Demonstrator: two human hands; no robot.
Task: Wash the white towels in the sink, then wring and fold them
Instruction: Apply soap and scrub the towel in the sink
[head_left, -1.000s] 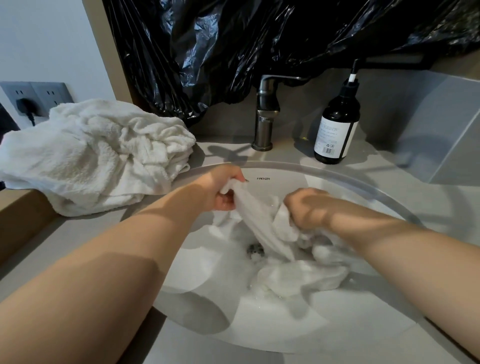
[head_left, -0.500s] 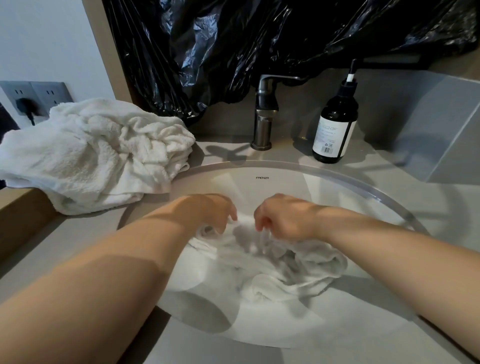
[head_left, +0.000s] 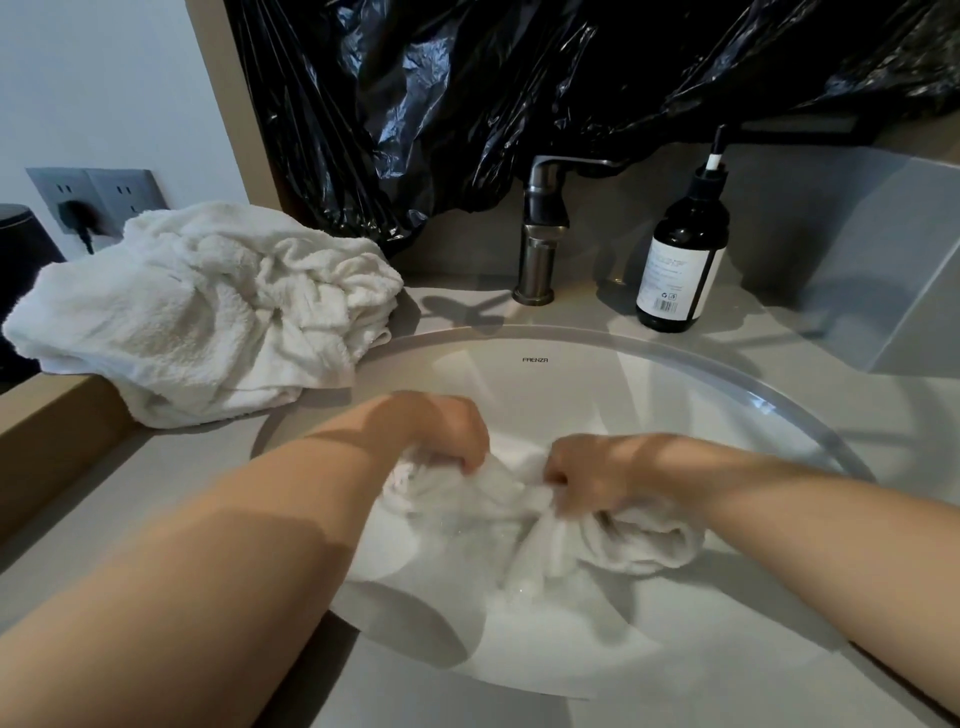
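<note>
A wet white towel lies bunched in the water of the white sink. My left hand grips its left part with curled fingers. Close beside it my right hand grips the towel's middle, knuckles up; a rolled part of the cloth sticks out under that wrist. A heap of dry white towels sits on the counter to the left of the sink, partly over the counter's edge.
A metal tap stands behind the sink, with a dark soap pump bottle to its right. Black plastic sheeting covers the wall above. A wall socket with a plug is at the far left.
Both hands have come down from lifting the towel above the water and moved closer together, pressing and bunching the cloth low in the sink.
</note>
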